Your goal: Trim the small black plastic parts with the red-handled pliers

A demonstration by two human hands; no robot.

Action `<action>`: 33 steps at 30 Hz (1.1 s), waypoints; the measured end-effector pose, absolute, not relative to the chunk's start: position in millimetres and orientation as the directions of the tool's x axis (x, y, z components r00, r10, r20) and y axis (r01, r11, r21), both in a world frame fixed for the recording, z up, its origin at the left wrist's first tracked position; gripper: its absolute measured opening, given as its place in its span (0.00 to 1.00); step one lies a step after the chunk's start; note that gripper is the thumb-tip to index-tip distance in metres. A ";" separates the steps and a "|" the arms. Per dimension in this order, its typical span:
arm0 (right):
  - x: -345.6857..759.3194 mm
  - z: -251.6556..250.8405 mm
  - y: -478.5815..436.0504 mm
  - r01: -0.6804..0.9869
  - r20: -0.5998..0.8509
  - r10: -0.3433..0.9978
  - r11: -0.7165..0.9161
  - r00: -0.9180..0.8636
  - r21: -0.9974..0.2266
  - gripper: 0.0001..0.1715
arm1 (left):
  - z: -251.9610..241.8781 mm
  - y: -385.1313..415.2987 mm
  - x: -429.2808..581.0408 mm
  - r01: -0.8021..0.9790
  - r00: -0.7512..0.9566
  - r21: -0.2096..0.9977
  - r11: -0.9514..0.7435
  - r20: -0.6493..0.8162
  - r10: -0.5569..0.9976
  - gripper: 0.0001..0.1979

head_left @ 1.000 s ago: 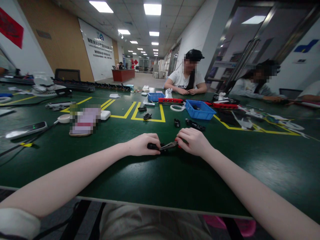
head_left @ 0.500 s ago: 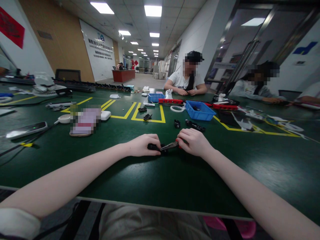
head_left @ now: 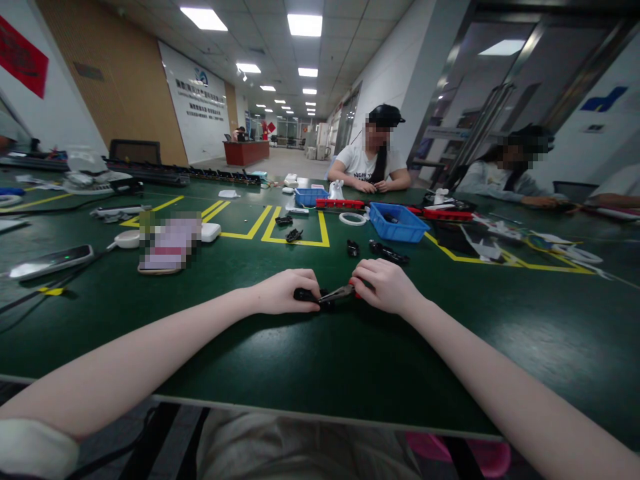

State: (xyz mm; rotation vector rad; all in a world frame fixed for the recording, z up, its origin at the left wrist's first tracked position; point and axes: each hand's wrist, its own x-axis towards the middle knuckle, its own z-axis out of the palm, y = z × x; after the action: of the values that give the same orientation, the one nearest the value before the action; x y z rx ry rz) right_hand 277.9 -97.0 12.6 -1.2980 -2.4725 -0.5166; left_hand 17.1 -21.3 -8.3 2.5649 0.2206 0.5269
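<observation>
My left hand (head_left: 293, 290) is closed around a small black part (head_left: 306, 295) just above the green table; what kind of part it is I cannot make out. In my right hand (head_left: 383, 283) is a pair of needle-nose pliers (head_left: 341, 293), its red handles mostly hidden by my fingers. The metal jaws point left and meet the black part beside my left fingertips. Whether the jaws grip it or only touch it is too small to tell. Beyond my right hand lie a longer black piece (head_left: 389, 252) and a short black piece (head_left: 353, 248).
Blue bins (head_left: 399, 223) stand farther back, near a white ring (head_left: 353, 219) and a red strip (head_left: 340, 204). Small black pieces (head_left: 294, 235) lie inside yellow tape lines. To the left are a phone (head_left: 170, 245) and a cable (head_left: 75, 272). A person (head_left: 373, 157) sits across the table.
The view has shifted very slightly. Both hands, the pliers and the black part keep nearly the same positions.
</observation>
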 end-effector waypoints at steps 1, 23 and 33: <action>278.0 12.3 -96.8 0.832 0.422 0.724 0.526 -0.546 0.175 0.18 | -8.3 -21.4 17.2 0.054 0.911 0.510 -0.858 0.326 0.251 0.07; 277.4 12.4 -97.7 0.829 0.482 0.691 0.538 -0.538 0.153 0.16 | -7.4 -22.3 17.1 0.049 0.913 0.540 -0.840 0.317 0.257 0.07; 279.1 8.7 -95.2 0.832 0.452 0.706 0.523 -0.545 0.187 0.18 | -7.2 -22.7 17.0 0.061 0.912 0.531 -0.845 0.314 0.263 0.08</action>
State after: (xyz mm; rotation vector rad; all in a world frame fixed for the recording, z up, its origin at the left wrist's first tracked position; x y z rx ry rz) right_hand 279.1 -95.2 8.7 -1.2793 -2.4466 -0.5531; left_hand 17.0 -22.7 -7.2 2.5436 0.2327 0.5155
